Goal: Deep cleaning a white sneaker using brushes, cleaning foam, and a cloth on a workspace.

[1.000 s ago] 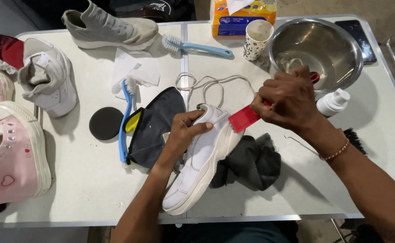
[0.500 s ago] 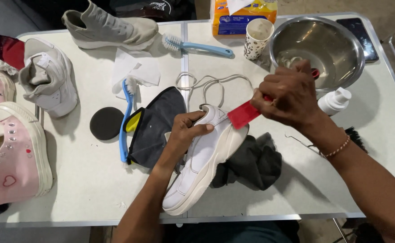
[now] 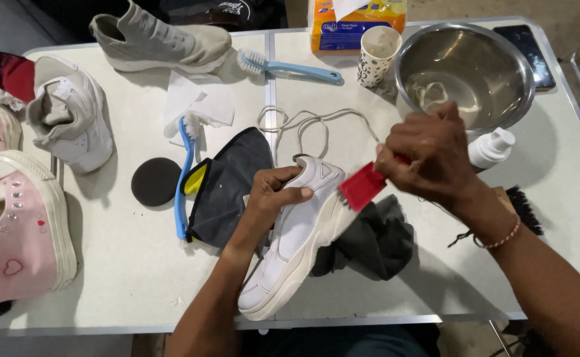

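Under right grip (image 3: 429, 155), red brush (image 3: 362, 186), against white sneaker (image 3: 296, 231)

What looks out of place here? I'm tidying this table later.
The white sneaker held by the left hand has no laces; a loose white shoelace lies looped on the table behind it. A crumpled white tissue lies over the blue brush.

I see the right hand (image 3: 429, 158) has moved down and slightly toward me, away from the steel bowl (image 3: 465, 69). The red brush (image 3: 362, 186) it holds now sits lower on the white sneaker (image 3: 296, 231), at the sole edge. The sneaker's heel has tipped a little.
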